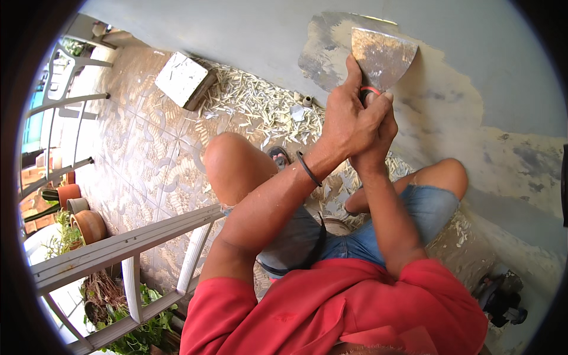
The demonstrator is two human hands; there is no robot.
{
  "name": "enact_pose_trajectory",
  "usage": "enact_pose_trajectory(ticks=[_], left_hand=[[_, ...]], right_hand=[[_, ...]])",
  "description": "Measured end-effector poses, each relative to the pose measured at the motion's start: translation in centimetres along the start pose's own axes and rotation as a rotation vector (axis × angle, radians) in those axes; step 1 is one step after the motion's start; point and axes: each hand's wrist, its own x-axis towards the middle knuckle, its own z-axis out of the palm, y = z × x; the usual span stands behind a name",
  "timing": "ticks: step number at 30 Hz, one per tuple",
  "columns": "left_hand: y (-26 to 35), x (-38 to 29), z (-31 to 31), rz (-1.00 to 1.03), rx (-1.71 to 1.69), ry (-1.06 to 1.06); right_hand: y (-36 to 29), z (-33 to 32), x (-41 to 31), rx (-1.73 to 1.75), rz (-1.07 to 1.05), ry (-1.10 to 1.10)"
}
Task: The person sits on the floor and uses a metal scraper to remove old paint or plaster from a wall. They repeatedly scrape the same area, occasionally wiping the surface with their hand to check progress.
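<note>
A wide drywall scraper (382, 57) with a stained metal blade is held up to the grey painted wall (443, 26). My left hand (348, 115), with a dark band on its wrist, wraps the red-and-black handle (368, 92), one finger reaching along the blade's side. My right hand (377, 144) is closed around the lower handle, partly covered by the left. Around the blade the paint is off, leaving a bare beige-and-grey patch (443, 95). A thin strip of paint (377, 18) stands loose along the patch's upper edge.
Paint chips (266, 100) litter the tiled floor (151, 155) along the wall. A white square box (182, 77) and short pipe stubs (307, 101) are beside them. An aluminium ladder (128, 248) lies at left, near potted plants (88, 225) and a plastic chair (62, 75). A dark object (501, 297) sits lower right.
</note>
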Motion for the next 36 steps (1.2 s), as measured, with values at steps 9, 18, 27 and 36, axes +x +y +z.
enact_pose_trajectory(ticks=[9,18,27,36], left_hand=[[3.3,3.3,-2.7,-0.086,-0.203,0.07],[0.5,0.7,-0.7,-0.065,-0.146,0.023],[-0.4,1.2,-1.3,-0.044,-0.074,-0.006],[0.8,0.9,-2.0,-0.076,0.155,0.01]], right_hand=[[-2.4,3.2,4.2,-0.237,-0.205,-0.134],[0.4,0.4,0.8,-0.087,-0.01,-0.033],[1.0,0.4,0.9,-0.257,-0.135,-0.055],[0.8,1.9,0.3,0.055,0.006,-0.042]])
